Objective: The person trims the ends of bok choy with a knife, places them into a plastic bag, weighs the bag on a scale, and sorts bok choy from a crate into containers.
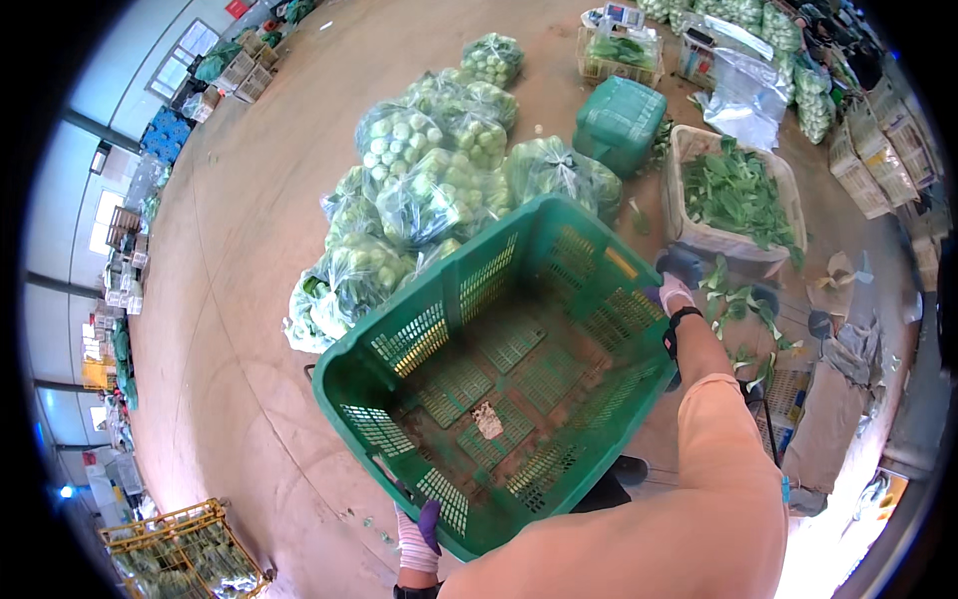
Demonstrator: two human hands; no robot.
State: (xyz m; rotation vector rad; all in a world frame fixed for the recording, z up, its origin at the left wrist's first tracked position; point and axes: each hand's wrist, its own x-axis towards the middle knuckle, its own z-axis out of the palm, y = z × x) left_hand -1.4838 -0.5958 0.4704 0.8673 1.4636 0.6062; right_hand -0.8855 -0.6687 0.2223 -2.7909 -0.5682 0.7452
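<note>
A large green plastic crate (pixel 451 287) with slotted walls is tilted in front of me, its open top facing me. My left hand (pixel 417 534), in a white and purple glove, is closed on its near left end. At the opposite end, my right hand (pixel 674 294), gloved the same way, grips the rim. Inside, the crate's bottom is dirty and bears a small pale scrap (pixel 487 420). Parts of the fingers of both hands are hidden by gloves and rim.
Several clear bags of round green vegetables (pixel 404 140) stand just beyond the crate. A green wrapped bundle (pixel 621 118) and a pale basket (pixel 676 195) of leafy greens are at the far right. Loose leaves (pixel 740 301) lie nearby; a yellow-framed cart (pixel 205 519) stands lower left.
</note>
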